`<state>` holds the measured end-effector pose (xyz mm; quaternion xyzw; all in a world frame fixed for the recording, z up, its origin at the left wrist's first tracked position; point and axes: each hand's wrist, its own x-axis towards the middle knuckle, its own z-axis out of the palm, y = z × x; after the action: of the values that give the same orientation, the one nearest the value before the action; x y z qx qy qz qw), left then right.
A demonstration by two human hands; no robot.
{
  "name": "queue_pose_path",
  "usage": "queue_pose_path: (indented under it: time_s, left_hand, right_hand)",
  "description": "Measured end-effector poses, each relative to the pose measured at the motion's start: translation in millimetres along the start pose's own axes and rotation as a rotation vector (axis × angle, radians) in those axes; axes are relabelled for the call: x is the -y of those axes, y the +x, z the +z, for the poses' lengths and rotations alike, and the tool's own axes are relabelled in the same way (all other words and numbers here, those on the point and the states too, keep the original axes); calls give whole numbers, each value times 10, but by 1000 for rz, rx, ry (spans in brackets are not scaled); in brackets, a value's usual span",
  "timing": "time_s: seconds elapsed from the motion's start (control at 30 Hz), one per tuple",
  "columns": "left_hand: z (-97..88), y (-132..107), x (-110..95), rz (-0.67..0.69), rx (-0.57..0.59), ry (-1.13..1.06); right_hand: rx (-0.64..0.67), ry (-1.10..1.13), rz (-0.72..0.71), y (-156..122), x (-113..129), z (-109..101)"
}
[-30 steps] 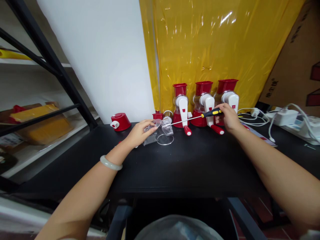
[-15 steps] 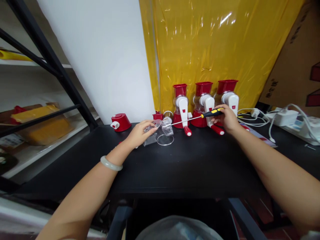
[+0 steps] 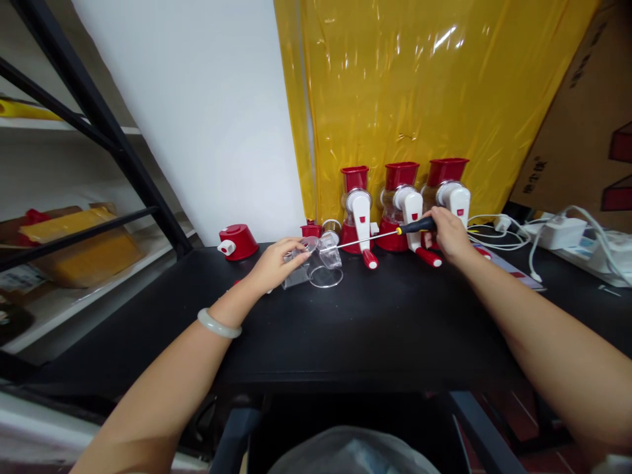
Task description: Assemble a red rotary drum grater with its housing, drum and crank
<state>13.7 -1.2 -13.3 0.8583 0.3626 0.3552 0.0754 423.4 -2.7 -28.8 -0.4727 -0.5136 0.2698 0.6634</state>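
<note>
My left hand [image 3: 282, 261] grips a clear plastic grater body [image 3: 326, 255] that lies on its side on the black table. In my right hand [image 3: 447, 234] is a screwdriver [image 3: 413, 226] with a black and yellow handle, held almost level. Its long shaft points left, and the tip reaches the clear body close to my left fingers; the exact contact spot is too small to make out. Behind the clear body stand a metal drum [image 3: 331, 228] and a small red part [image 3: 311, 229]. A red base [image 3: 239, 241] with a white knob sits to the left.
Assembled red and white rotary graters [image 3: 356, 204] stand along the back, just behind the screwdriver. White cables and a power strip [image 3: 567, 238] lie at the right, with a leaflet [image 3: 513, 268] beside them. A black-framed shelf [image 3: 89, 105] rises at the left.
The screwdriver handle has turned in my right hand, so its yellow patches show less, and the fingers have shifted on it. My left hand and the clear body stay in place.
</note>
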Motion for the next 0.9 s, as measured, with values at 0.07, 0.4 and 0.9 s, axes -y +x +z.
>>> queue_pose_path:
  time_s: [0.07, 0.4, 0.9]
  left_hand:
    - [-1, -1, -5, 1, 2, 1]
    - [-1, 4, -9, 5, 5, 2]
    - [0, -2, -3, 7, -2, 7]
  right_hand:
    - [-23, 61, 47, -2, 22, 31]
    - [26, 63, -29, 63, -46, -8]
    - [6, 70, 29, 71, -44, 2]
